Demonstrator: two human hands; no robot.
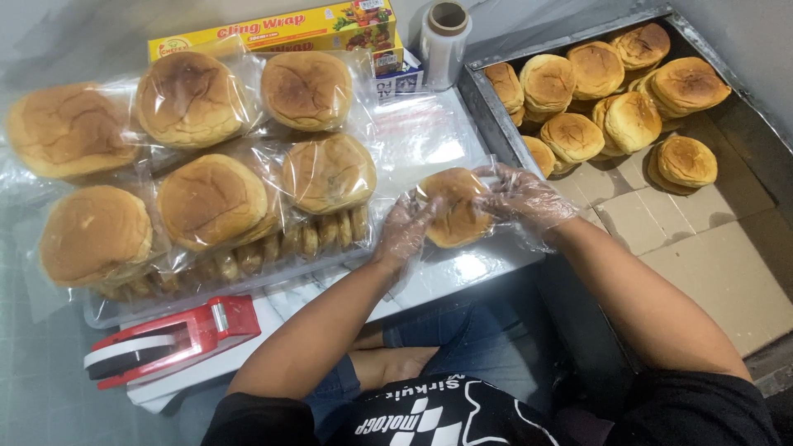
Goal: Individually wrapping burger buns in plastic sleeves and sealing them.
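I see a bun (456,208) in a clear bag, held low over the white board (462,268). My left hand (405,230) cups one side and my right hand (522,196) pinches the other, both in thin gloves, so it stays clean. Bagged buns (213,201) sit left; bare buns (629,120) wait in the metal tray (487,103) right.

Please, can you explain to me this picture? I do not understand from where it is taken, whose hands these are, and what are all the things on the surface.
There is no machine here. A camera worn on a person's head looks down at their own two hands, which wear thin clear gloves. The left hand and the right hand together hold one bun in clear wrap. On the white board lie wrapped buns. At the right, a metal tray holds bare buns on cardboard. At the back stand a yellow wrap box and a roll of clear film. A red tape dispenser lies near the person.
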